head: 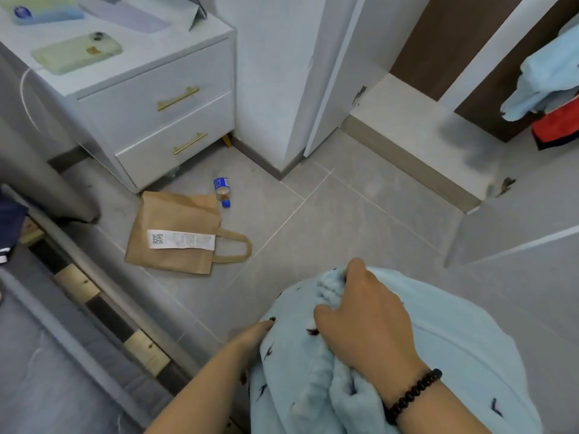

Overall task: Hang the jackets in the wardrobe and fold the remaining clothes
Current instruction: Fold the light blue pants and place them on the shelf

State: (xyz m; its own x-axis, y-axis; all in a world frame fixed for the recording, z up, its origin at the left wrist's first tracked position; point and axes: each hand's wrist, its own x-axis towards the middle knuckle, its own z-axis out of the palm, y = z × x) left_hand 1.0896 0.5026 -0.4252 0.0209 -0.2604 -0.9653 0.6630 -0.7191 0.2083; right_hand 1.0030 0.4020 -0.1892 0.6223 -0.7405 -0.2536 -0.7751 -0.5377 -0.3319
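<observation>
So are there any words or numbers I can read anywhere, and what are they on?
None can be read.
White receipt on the brown paper bag: a square code and print, too small.
Blue label on the bottle: blurred.
Blue mark on the box on the nightstand: blurred.

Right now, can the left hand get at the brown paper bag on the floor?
Probably not yet: the left hand holds the light blue garment, though bare floor leads to the paper bag.
</observation>
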